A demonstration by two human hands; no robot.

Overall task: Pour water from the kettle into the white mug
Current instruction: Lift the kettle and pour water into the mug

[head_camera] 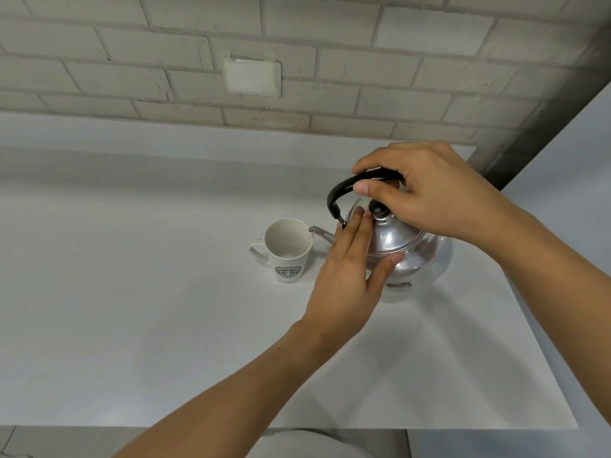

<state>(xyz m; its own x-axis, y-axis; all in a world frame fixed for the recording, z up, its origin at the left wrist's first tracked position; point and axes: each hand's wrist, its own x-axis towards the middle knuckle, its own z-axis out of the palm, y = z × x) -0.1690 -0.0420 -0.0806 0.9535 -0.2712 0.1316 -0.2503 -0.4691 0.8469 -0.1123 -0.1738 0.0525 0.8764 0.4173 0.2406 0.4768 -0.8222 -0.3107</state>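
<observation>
The right hand (436, 196) is curled tight around the black handle (350, 186) of the metal kettle (406, 246), which sits on the white counter (165, 309). The left hand (347, 276) lies flat with fingers spread loose against the kettle's side, gripping nothing. The spout reaches the rim of the white mug (287, 249), which stands just left of the kettle.

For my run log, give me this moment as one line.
right hand grips kettle handle | left hand steadies kettle | spout at mug rim

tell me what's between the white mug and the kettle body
In the head view, the kettle's spout and the left hand fill the stretch between the white mug and the kettle.
</observation>
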